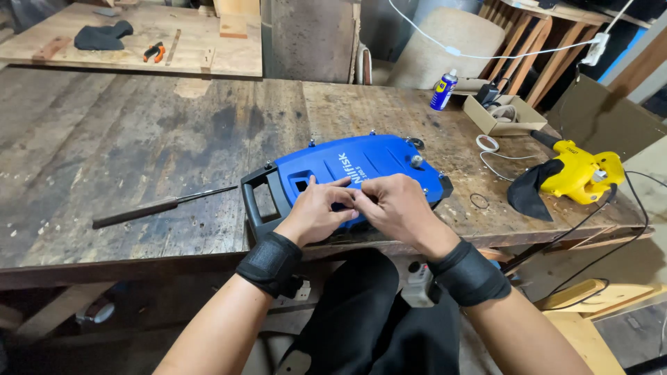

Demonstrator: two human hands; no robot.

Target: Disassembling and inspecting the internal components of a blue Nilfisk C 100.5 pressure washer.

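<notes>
A worn, stained wooden workbench (139, 139) fills the view in a cluttered workshop, with boards and chair frames stacked behind it. Near its front edge lies a blue plastic housing (368, 163) with a black handle (258, 201) at its left end and small screws standing around its rim. Both hands meet over the near edge of the housing: the left hand (316, 212) and the right hand (396, 208) have their fingertips pinched together at one spot, touching each other and resting on the blue shell; whatever small thing sits between the fingertips is too small to tell. Each wrist wears a black strap. Left of the housing, apart from it, a long screwdriver (163, 205) lies on the bench, its tip toward the handle. To the right sit a yellow power tool (580, 173) with a black cloth bag and cord, a roll of tape (488, 143), a loose black ring (479, 201), a small cardboard box (504, 114) and a blue spray can (443, 89). On a second board at the far left lie pliers (154, 51) and a dark cloth (103, 35).
</notes>
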